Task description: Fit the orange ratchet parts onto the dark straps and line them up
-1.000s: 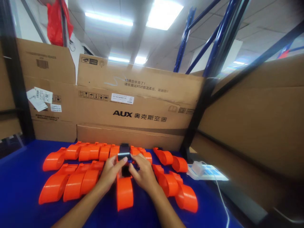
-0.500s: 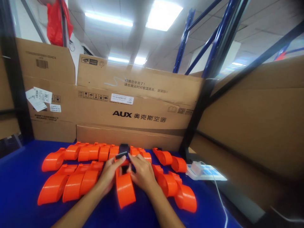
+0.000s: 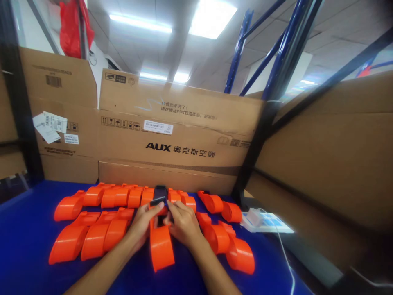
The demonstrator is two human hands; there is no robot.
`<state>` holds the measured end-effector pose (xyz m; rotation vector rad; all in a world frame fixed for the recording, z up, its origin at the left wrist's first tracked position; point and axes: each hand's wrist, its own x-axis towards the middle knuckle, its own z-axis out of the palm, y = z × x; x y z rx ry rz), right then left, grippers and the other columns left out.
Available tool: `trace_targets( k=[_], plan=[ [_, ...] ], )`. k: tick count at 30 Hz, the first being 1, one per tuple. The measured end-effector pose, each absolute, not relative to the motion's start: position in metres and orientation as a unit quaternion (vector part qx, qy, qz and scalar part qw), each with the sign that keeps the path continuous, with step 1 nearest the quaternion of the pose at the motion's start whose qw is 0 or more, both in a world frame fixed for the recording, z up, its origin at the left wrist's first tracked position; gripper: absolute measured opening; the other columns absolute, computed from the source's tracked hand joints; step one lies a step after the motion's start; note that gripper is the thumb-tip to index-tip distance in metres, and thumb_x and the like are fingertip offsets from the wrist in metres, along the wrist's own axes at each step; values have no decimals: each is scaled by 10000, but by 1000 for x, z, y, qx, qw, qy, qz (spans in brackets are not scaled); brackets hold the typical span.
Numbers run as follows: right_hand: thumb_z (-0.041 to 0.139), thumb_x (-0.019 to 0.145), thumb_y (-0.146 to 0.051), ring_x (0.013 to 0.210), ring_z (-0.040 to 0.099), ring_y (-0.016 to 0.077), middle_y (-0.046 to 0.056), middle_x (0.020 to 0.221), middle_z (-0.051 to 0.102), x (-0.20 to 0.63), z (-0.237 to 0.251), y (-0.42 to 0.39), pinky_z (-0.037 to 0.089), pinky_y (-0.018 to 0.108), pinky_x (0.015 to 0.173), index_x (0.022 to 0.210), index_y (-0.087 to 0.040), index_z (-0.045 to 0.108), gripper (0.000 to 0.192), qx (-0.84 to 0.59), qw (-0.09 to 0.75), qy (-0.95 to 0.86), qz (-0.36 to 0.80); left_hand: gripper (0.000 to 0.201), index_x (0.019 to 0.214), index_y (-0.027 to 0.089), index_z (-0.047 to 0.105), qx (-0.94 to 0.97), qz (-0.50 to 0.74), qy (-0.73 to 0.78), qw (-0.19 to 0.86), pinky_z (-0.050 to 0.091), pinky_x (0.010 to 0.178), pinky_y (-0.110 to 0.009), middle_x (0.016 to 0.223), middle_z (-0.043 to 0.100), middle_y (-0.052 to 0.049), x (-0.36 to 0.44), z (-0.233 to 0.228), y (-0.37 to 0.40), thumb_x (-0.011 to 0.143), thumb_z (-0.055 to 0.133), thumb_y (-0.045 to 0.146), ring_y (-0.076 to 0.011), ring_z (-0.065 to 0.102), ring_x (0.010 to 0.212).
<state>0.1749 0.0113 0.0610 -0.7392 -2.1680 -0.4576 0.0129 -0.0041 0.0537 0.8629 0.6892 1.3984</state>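
A: Starting at the far left, what lies on the blue table top (image 3: pixel 24 246)?

B: Two rows of curved, glossy orange plastic housings (image 3: pixel 92 221), packed side by side, the near row just left of the person's forearm.

A: And the left hand (image 3: pixel 141 224)?

B: It rests against the left flank of the single orange plastic housing in the middle (image 3: pixel 161 246), which lies lengthwise towards the camera. Its thumb and fingertips are pinched together on the small black plastic insert (image 3: pixel 159 200) at the housing's far end.

A: The right hand (image 3: pixel 181 223)?

B: It presses on the same far end from the other side, fingers curled and closed around the orange shell just below the black piece. The two hands nearly touch over it.

A: Further right?

B: More orange housings of the same sort (image 3: pixel 227 241) lie in a slanting line, near the right wrist. Beyond them a white power strip with a white plug and cable (image 3: pixel 260 221) sits at the table's edge.

A: Behind everything?

B: Brown cardboard cartons (image 3: pixel 175 135) printed with AUX stand along the back.
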Motion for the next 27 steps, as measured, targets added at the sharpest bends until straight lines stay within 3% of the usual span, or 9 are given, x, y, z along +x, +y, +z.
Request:
trace_targets(
  k=[6, 11, 17, 27],
  plan=[
    [540, 847, -109, 721, 619, 203, 79, 785, 689, 178, 66, 10, 524, 311, 632, 1229, -131, 603, 388, -291, 417, -844, -172, 343, 738, 137, 682, 404, 607, 312, 609, 314, 403, -188, 433, 516, 46, 10, 51, -1, 687, 824, 446, -63, 405, 366],
    [555, 899, -201, 700, 606, 195, 84, 834, 699, 184, 76, 5, 493, 307, 593, 1086, -166, 658, 216, -289, 435, -841, -140, 488, 645, 158, 616, 419, 612, 329, 585, 281, 371, -200, 386, 481, 42, 12, 52, -4, 750, 685, 630, -67, 392, 312],
    [635, 854, -265, 769, 620, 223, 81, 866, 702, 182, 75, 2, 515, 339, 656, 1078, -180, 646, 240, -294, 452, -835, -110, 423, 746, 176, 636, 458, 618, 345, 538, 312, 383, -206, 391, 486, 56, 12, 47, -2, 764, 692, 595, -75, 391, 303],
    [555, 839, -186, 734, 593, 205, 65, 810, 660, 175, 65, 9, 484, 302, 624, 977, -183, 651, 167, -302, 465, -831, -46, 390, 805, 173, 645, 496, 590, 351, 531, 286, 388, -200, 348, 422, 79, 9, 47, -3, 790, 686, 560, -70, 328, 305]
  ],
)
